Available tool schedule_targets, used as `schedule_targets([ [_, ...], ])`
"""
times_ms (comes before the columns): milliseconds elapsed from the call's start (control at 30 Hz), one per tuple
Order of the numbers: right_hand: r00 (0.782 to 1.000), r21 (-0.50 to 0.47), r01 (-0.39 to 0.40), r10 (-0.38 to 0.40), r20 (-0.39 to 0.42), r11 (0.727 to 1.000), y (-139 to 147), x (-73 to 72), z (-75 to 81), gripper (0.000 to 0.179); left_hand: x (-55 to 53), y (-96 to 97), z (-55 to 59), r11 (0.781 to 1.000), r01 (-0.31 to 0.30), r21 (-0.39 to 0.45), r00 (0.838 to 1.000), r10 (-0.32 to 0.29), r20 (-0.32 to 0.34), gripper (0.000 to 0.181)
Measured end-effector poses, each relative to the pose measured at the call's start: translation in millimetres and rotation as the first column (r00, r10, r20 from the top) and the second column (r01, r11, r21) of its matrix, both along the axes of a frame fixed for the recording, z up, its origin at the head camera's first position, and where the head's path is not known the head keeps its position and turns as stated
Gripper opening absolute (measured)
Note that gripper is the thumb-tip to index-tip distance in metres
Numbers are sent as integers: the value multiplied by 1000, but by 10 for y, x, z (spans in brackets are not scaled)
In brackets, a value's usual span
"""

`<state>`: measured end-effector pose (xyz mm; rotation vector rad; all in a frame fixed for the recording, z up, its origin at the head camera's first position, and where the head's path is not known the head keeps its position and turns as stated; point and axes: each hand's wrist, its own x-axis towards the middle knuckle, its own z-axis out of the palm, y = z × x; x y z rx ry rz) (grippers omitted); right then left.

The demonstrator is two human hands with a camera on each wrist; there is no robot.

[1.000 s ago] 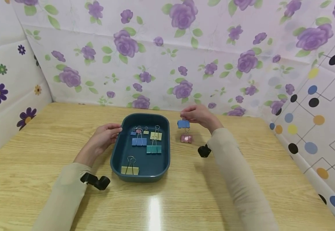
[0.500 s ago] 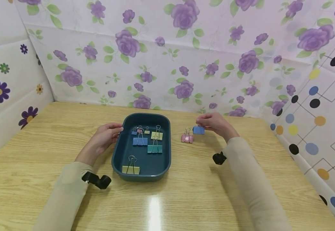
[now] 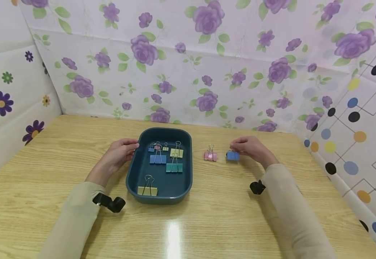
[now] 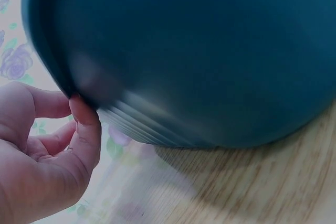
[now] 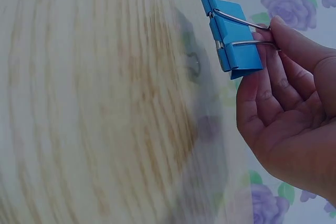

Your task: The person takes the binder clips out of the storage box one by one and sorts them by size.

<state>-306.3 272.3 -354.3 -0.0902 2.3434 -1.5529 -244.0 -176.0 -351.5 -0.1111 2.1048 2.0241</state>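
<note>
My right hand point(image 3: 251, 149) pinches a blue binder clip point(image 3: 232, 155) by its wire handles, right of the tray. In the right wrist view thumb and fingers meet on the handles of this blue clip point(image 5: 231, 38). A pink binder clip point(image 3: 210, 156) stands on the table just left of it. My left hand point(image 3: 118, 154) holds the left rim of a dark teal tray point(image 3: 188, 180); in the left wrist view the thumb and a finger pinch the tray's rim point(image 4: 58, 74).
Inside the tray are a larger blue clip point(image 3: 157, 159), a teal clip point(image 3: 174, 168), a yellow clip point(image 3: 176, 153), another yellow clip point(image 3: 147, 191) near the front, and several tiny clips at the back. A flowered cloth point(image 3: 175, 72) rises behind the wooden table point(image 3: 207, 223).
My right hand has carried the blue clip rightward past the pink clip and down close to the table. The left hand keeps its grip on the tray.
</note>
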Motion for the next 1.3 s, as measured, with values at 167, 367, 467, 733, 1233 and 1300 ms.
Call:
schedule_targets([
  [167,1000,-8,5,-5,-4,1000,61,-2,-36,40,-1,-11,-1,1000,-7,0,1000,7,-3,43],
  [367,1000,11,4,-4,-5,1000,74,17,-67,36,0,5,-11,1000,-6,1,1000,6,2,43],
  [467,1000,28,5,-4,-13,1000,64,19,-80,32,5,11,-10,1000,-6,-1,1000,6,1,43],
  [733,1000,5,-5,5,-5,1000,49,1,-88,33,-1,4,-10,1000,-10,-5,1000,10,2,42],
  [1233,1000,-46,-9,10,16,999,67,11,-42,51,-14,-2,-31,1000,-13,-1,1000,13,2,41],
  [1300,1000,-61,6,-5,16,998,61,10,-23,51,-17,-5,-32,1000,-15,0,1000,15,3,41],
])
